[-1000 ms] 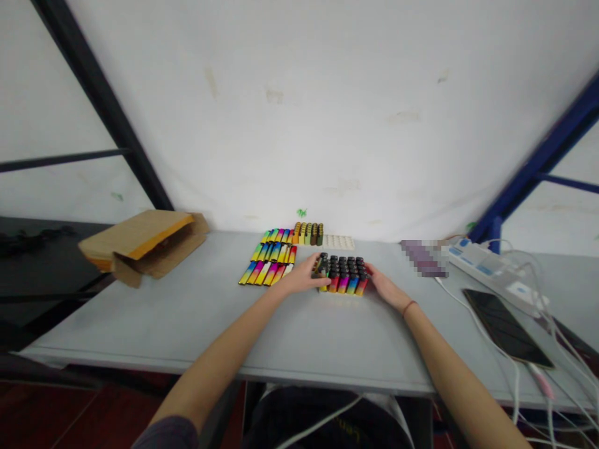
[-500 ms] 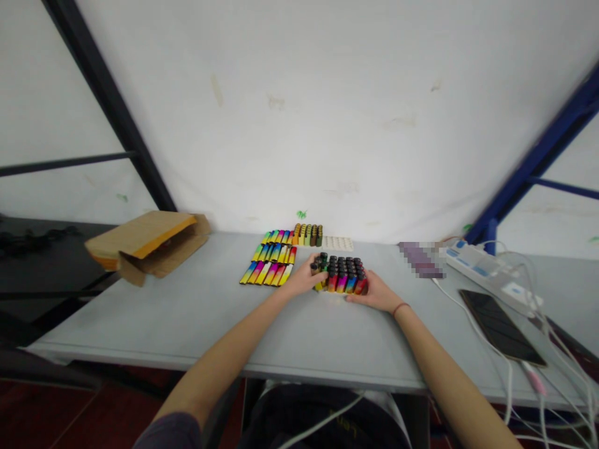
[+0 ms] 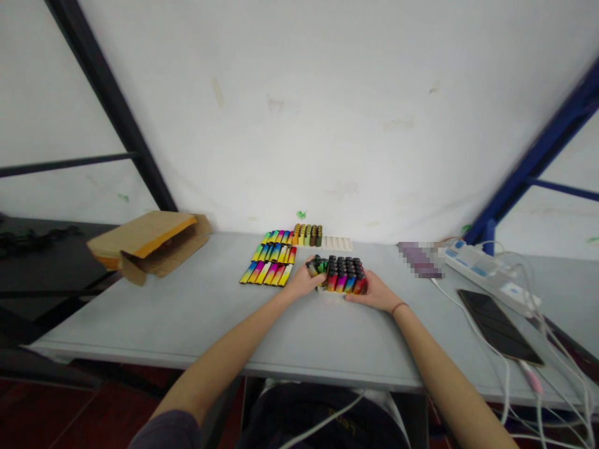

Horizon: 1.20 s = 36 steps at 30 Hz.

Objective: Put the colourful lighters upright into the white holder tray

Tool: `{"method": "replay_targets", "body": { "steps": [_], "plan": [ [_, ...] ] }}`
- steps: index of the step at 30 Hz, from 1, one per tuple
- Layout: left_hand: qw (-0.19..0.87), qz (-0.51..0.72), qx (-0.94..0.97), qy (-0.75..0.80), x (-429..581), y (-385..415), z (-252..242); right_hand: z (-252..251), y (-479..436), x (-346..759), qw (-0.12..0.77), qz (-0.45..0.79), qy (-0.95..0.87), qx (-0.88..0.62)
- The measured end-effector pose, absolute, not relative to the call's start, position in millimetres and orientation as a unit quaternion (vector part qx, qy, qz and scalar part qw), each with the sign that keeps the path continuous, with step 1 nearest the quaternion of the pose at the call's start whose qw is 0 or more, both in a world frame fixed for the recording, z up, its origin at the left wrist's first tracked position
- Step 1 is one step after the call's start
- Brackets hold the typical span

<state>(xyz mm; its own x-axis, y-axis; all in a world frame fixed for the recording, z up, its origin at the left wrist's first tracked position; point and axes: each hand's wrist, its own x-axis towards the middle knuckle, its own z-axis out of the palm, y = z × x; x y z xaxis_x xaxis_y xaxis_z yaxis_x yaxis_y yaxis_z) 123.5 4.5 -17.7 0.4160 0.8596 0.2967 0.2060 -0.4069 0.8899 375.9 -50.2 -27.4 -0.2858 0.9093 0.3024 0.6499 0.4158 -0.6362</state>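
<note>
Upright lighters with dark tops (image 3: 345, 274) stand packed in a pale tray in front of me. My left hand (image 3: 305, 279) is closed on several lighters (image 3: 319, 264) at the block's left side; these lean left. Against the block's right side, my right hand (image 3: 372, 292) grips the tray of lighters, thumb along the near edge. Multicoloured lighters (image 3: 266, 273) lie flat in three rows to the left. Behind them stands another block of upright lighters (image 3: 307, 236), beside a white tray with holes (image 3: 337, 243).
An open cardboard box (image 3: 150, 240) lies at the left of the grey table (image 3: 187, 324). At the right are a power strip (image 3: 491, 274), a dark phone (image 3: 500, 325), white cables and a blurred purple item (image 3: 421, 260). A white wall stands behind.
The lighters at my left hand have tipped over to the left, and that hand has shifted slightly with them. My right hand has hardly moved.
</note>
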Motion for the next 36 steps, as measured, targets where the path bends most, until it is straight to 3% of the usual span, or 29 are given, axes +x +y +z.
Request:
{"method": "replay_targets", "body": {
  "steps": [10,13,16,21,25,36],
  "plan": [
    [0.374,0.456,0.711,0.383,116,8,-6,-26,-52,374,0.331,0.201,-0.768,-0.510],
    [0.383,0.474,0.645,0.460,91,26,8,-26,-52,374,0.320,0.187,-0.772,-0.517],
    [0.323,0.479,0.606,0.547,49,55,25,-27,-52,375,0.305,0.166,-0.777,-0.525],
    [0.199,0.313,0.606,0.704,3,103,50,-27,-53,375,0.299,0.159,-0.784,-0.520],
    [0.184,0.204,0.631,0.726,20,131,58,-27,-54,375,0.296,0.154,-0.785,-0.522],
    [0.142,0.091,0.661,0.731,74,168,54,-19,-58,370,0.287,0.153,-0.794,-0.514]
  ]
}}
